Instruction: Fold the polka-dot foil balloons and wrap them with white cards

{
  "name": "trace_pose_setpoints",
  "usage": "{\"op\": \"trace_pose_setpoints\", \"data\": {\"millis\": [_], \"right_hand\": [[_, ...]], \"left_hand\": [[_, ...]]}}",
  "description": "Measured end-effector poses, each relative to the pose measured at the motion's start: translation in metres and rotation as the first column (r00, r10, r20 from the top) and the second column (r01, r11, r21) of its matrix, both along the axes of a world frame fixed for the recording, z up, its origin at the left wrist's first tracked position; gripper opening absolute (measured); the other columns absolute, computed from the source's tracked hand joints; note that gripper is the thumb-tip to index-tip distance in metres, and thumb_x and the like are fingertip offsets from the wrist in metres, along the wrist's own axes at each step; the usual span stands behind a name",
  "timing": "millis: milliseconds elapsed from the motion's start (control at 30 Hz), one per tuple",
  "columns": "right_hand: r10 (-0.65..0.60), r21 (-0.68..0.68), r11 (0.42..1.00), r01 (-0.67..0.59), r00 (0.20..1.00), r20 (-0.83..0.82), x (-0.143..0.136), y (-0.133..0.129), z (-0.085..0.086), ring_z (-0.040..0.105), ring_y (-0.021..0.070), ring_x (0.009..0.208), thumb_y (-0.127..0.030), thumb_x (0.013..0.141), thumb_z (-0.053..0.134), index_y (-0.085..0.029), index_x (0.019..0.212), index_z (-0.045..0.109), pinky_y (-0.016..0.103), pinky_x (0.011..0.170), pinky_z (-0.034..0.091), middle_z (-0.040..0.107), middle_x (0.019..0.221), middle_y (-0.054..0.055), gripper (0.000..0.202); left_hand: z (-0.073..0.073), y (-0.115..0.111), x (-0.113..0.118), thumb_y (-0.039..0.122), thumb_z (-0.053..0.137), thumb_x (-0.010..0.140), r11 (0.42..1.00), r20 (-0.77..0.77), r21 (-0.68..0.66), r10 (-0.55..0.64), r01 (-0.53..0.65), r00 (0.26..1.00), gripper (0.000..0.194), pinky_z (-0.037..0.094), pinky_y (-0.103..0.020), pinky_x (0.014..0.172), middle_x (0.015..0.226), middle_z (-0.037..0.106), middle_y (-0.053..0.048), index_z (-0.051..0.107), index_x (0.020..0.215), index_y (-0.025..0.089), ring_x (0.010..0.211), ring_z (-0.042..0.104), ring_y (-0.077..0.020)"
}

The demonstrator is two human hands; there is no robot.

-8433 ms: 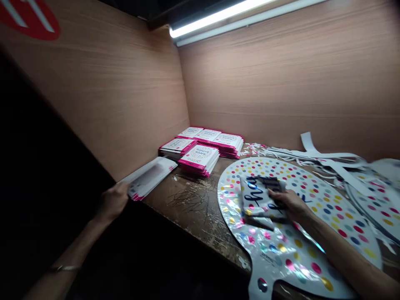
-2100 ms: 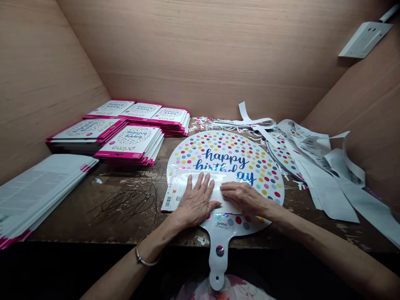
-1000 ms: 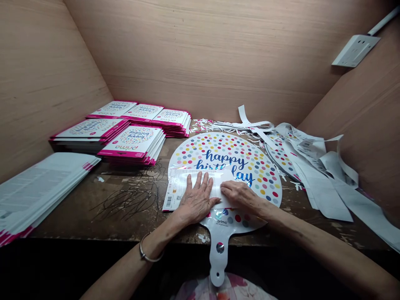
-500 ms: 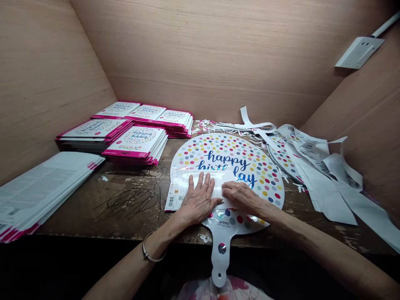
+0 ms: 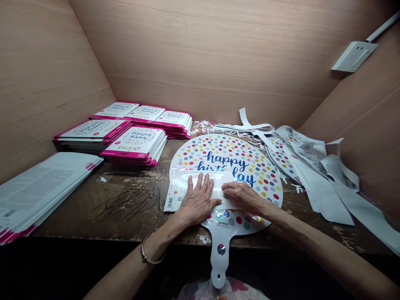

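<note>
A flat foil balloon with coloured dots and "happy birthday" lettering lies on the worktable, its tail hanging over the front edge. Across its lower half rests a white printed envelope, back side up, with a barcode at its left end. My left hand lies flat on the envelope with fingers spread, pressing it onto the balloon. At the envelope's right end, my right hand has its fingers curled in and closed on the white paper there. What lies under those fingertips is hidden.
Stacks of pink-edged packets stand at the back left. A pile of flat printed envelopes lies at the near left. To the right are more flat balloons and loose white paper strips. A power socket hangs on the right wall.
Both hands stay nearly in place on the envelope. The whole view has shifted very slightly; nothing has been picked up or let go.
</note>
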State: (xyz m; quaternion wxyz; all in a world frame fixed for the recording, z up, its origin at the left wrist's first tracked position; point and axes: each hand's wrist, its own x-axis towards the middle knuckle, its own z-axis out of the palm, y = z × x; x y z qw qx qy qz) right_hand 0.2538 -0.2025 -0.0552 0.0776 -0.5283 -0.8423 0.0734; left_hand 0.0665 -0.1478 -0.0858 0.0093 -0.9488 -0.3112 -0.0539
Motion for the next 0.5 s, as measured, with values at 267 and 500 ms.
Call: {"op": "trace_pose_setpoints", "data": {"millis": [267, 500], "right_hand": [[0.021, 0.100, 0.993, -0.061, 0.932, 0.361, -0.017, -0.010, -0.003, 0.054, 0.0185, 0.072, 0.000, 0.079, 0.042, -0.010, 0.081, 0.058, 0.028, 0.061, 0.042, 0.058, 0.081, 0.010, 0.019], [0.126, 0.314, 0.881, -0.355, 0.814, 0.568, -0.030, -0.026, 0.012, 0.044, 0.0187, 0.063, 0.001, 0.079, 0.030, -0.012, 0.079, 0.058, 0.034, 0.063, 0.036, 0.053, 0.072, 0.009, 0.031]], "left_hand": [[-0.006, 0.000, -0.001, 0.058, 0.019, 0.089, 0.999, 0.003, 0.031, 0.004, -0.004, 1.000, 0.067, 0.007, -0.059, 0.104, 0.143, 0.026, -0.016, 0.035, 0.135, 0.011, 0.134, 0.013, -0.0340], [-0.001, 0.001, -0.002, 0.049, 0.022, 0.091, 0.999, -0.024, 0.039, -0.001, 0.002, 1.000, 0.059, 0.009, -0.059, 0.104, 0.144, 0.026, -0.016, 0.035, 0.135, 0.011, 0.134, 0.012, -0.0328]]}}
